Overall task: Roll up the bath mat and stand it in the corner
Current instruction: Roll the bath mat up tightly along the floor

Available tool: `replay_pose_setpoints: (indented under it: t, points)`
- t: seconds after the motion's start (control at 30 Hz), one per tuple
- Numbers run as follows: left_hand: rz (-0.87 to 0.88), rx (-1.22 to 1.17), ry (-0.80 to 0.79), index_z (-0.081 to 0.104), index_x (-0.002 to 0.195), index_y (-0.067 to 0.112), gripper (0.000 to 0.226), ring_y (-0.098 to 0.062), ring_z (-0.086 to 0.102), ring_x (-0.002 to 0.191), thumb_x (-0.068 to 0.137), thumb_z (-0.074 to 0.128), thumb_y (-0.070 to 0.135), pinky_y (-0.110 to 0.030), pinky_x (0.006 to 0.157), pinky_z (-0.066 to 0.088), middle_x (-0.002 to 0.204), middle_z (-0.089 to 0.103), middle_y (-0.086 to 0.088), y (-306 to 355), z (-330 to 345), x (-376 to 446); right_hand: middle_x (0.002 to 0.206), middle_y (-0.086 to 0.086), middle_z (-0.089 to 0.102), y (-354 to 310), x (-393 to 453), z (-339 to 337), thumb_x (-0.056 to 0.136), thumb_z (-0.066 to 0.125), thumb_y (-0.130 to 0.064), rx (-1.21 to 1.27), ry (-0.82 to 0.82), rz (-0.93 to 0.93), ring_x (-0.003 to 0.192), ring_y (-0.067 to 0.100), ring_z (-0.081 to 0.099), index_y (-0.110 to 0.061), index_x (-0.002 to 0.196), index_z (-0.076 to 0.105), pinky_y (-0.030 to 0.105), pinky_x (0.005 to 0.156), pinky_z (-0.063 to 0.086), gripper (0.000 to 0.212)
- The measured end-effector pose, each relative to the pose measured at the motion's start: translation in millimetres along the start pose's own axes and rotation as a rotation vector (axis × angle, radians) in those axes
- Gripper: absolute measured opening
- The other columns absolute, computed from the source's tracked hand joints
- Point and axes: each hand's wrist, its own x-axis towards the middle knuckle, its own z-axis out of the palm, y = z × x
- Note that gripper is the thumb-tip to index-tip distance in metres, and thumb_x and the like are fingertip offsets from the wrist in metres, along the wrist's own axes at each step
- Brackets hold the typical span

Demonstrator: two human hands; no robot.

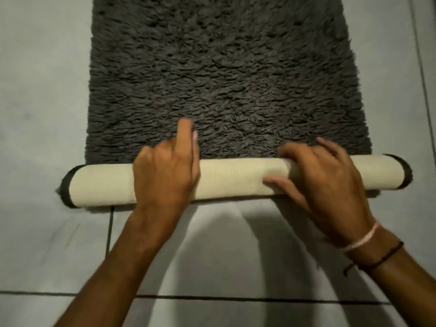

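— Since the mat (226, 74) lies flat on the floor (40, 95) with only its near end turned into a roll (236, 179), why do you set your hands so far apart?

— Likely so the roll stays even across its width. Your left hand (165, 175) drapes over it left of middle, palm down, fingers mostly curled over the far side, one finger pointing out onto the pile. Your right hand (323, 175) presses on it right of middle, fingers spread, thumb on the near face.

— Neither one clamps it?

— No; both rest loosely on top, pressing more than gripping. The pale backing faces out because you roll pile-inward.

— And the corner?

— Not in view. Most of the mat is yet unrolled.
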Motion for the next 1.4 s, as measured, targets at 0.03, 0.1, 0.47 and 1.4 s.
replay_pose_setpoints:
  t: [0.03,0.1,0.47,1.4]
  points:
    - [0.001,0.010,-0.004,0.059,0.110,0.012,0.026,-0.034,0.062,0.056,0.105,0.040,0.028,-0.038,0.054,0.045,0.067,0.068,-0.012,0,-2,15,0.099,0.005,0.075,1,13,-1,0.097,0.059,-0.053,0.004,0.003,0.017,0.095,0.030,0.067,-0.020,0.116,0.064,0.051,0.106,0.044,0.039]
    - [0.033,0.054,0.013,0.060,0.105,0.011,0.037,-0.035,0.063,0.075,0.108,0.032,0.035,-0.044,0.065,0.046,0.086,0.069,-0.015,2,-4,37,0.112,0.010,0.071,4,33,0,0.098,0.059,-0.053,0.005,0.010,0.040,0.104,0.034,0.062,-0.018,0.113,0.069,0.051,0.097,0.046,0.040]
    - [0.186,0.097,-0.233,0.035,0.154,0.013,0.068,-0.025,0.033,0.150,0.103,0.018,0.054,-0.052,0.122,0.021,0.160,0.040,-0.011,12,14,-12,0.112,0.008,0.078,-1,44,10,0.102,0.059,-0.043,-0.020,0.164,0.064,0.107,0.031,0.070,-0.015,0.105,0.076,0.054,0.112,0.042,0.033]
    - [0.321,0.170,-0.319,0.048,0.134,0.021,0.092,-0.034,0.066,0.103,0.060,0.077,0.068,-0.048,0.092,0.048,0.118,0.068,-0.011,-5,17,161,0.161,0.008,0.044,32,145,-1,0.072,0.088,-0.042,-0.105,-0.124,0.038,0.150,0.029,0.038,-0.023,0.159,0.032,0.051,0.126,0.019,0.105]
